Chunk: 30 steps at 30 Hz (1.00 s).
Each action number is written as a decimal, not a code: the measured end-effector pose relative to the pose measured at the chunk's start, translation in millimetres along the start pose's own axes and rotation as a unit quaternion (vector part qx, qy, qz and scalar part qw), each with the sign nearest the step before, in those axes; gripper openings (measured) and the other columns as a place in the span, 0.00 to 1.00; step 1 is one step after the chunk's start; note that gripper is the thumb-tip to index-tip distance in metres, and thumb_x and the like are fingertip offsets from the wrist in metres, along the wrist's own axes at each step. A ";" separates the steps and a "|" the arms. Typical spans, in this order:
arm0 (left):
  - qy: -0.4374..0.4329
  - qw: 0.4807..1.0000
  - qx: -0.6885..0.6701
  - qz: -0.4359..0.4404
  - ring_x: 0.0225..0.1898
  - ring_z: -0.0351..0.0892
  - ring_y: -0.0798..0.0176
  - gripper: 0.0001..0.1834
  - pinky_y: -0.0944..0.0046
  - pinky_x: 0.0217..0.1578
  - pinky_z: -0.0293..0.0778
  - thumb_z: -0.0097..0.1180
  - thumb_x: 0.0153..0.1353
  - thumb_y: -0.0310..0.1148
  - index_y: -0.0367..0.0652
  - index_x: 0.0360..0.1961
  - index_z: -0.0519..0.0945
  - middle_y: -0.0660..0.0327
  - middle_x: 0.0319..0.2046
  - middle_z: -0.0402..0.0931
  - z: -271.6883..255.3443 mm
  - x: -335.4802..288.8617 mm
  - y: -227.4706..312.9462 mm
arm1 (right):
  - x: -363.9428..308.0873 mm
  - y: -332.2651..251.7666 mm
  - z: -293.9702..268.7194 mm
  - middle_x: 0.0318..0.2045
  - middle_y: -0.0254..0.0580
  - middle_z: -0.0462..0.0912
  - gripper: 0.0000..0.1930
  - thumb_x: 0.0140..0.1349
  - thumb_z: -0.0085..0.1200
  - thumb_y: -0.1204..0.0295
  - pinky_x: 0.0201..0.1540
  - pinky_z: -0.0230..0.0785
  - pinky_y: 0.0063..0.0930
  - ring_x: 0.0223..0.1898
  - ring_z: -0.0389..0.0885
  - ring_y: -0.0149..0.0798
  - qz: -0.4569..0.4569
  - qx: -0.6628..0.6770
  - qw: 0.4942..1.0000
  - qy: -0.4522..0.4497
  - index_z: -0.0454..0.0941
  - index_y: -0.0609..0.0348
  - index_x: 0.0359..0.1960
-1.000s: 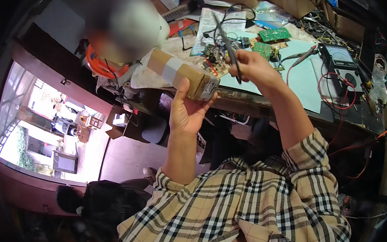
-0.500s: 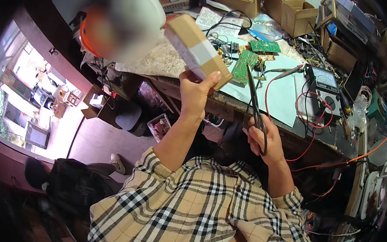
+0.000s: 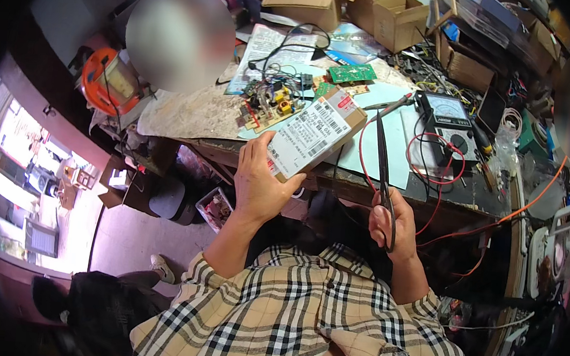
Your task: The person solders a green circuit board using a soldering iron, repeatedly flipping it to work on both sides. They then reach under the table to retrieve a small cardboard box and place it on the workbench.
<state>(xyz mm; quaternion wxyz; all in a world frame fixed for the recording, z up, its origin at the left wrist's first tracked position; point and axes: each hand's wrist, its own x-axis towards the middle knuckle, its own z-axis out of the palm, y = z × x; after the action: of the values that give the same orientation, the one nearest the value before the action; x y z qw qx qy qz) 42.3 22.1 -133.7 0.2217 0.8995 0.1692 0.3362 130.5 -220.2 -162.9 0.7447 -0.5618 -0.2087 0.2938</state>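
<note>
My left hand [image 3: 260,184] grips a small brown cardboard box [image 3: 315,135] by its near end, thumb on one side and fingers on the other. A white printed label covers most of the box's upper face. The box is held tilted above the front of the workbench. To its right, my right hand [image 3: 394,221] is closed round the handles of black scissors [image 3: 383,149]. Their long blades point up and away, close together and apart from the box.
Behind the box lie a green circuit board [image 3: 351,73] and a board with components and wires [image 3: 274,105]. An analog multimeter [image 3: 451,121] with red and black leads sits at the right. Open cardboard boxes [image 3: 305,7] stand at the back. An orange reel [image 3: 110,80] is at the left.
The box has turned so its labelled face shows, and its far end has swung right. The scissors have stayed in my right hand, their blades now more upright. The view has shifted.
</note>
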 end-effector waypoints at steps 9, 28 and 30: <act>-0.047 0.998 -0.045 -0.010 0.54 0.71 0.49 0.43 0.56 0.57 0.67 0.73 0.36 0.28 0.38 0.58 0.68 0.51 0.50 0.71 -6.5 0.2 -14.1 | -6.3 4.8 -4.5 0.20 0.35 0.73 0.10 0.67 0.52 0.67 0.14 0.54 0.14 0.13 0.62 0.20 0.025 0.034 0.999 0.020 0.68 0.59 0.39; -0.088 0.981 0.093 0.145 0.54 0.69 0.48 0.47 0.55 0.55 0.68 0.72 0.38 0.30 0.34 0.63 0.66 0.50 0.52 0.70 -28.8 19.4 -11.3 | -12.2 -20.1 -18.6 0.20 0.32 0.74 0.13 0.70 0.50 0.60 0.15 0.55 0.15 0.13 0.62 0.20 0.131 -0.041 0.989 -0.049 0.68 0.57 0.36; -0.088 0.980 0.092 0.153 0.54 0.69 0.48 0.47 0.54 0.55 0.68 0.73 0.38 0.30 0.34 0.63 0.66 0.50 0.52 0.70 -29.3 20.5 -13.2 | -11.3 -22.2 -17.3 0.20 0.32 0.74 0.13 0.70 0.50 0.60 0.15 0.55 0.14 0.13 0.63 0.19 0.139 -0.054 0.988 -0.049 0.69 0.56 0.36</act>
<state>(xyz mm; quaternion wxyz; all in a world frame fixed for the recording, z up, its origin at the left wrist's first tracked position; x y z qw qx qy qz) 35.0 50.8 -109.8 0.0984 0.9574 0.0398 0.2684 137.8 -244.5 -146.3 0.6539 -0.6100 -0.1807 0.4095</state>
